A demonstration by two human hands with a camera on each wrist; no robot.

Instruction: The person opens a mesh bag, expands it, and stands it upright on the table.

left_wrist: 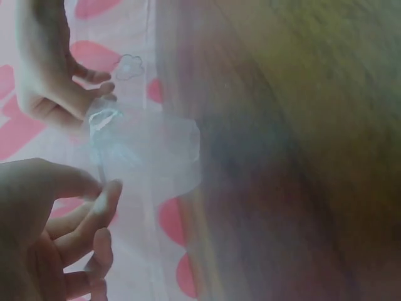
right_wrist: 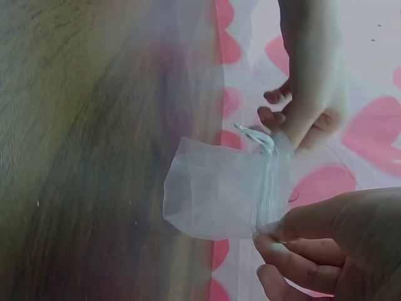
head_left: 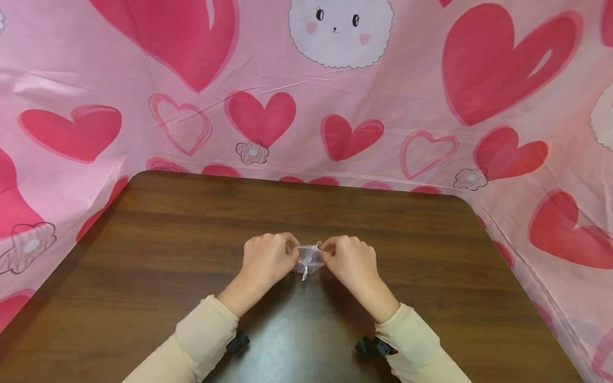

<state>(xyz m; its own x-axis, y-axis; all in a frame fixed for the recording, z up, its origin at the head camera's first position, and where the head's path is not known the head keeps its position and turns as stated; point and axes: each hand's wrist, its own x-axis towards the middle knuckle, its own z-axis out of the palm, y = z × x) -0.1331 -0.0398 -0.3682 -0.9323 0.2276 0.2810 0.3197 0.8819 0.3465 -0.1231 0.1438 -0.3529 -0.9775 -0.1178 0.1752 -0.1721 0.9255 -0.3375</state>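
Note:
A small sheer white organza drawstring pouch (head_left: 310, 259) is stretched between both hands above the table's middle. My left hand (head_left: 269, 257) pinches one top corner between thumb and forefinger. At the opposite top corner, my right hand (head_left: 353, 261) pinches the pouch the same way. In the right wrist view the pouch (right_wrist: 210, 191) shows its shiny ribbon (right_wrist: 265, 182) running along the mouth, with a loose end sticking out near the left hand. The left wrist view shows the see-through pouch (left_wrist: 150, 150) spread flat between the two hands; no contents can be made out.
The dark brown wooden table (head_left: 167, 255) spreads around the hands on all sides. A pink cloth (head_left: 306, 101) printed with red hearts hangs behind it and along both sides. Black straps with small devices (head_left: 375, 347) sit at the wrists, by the cream sleeves (head_left: 191, 340).

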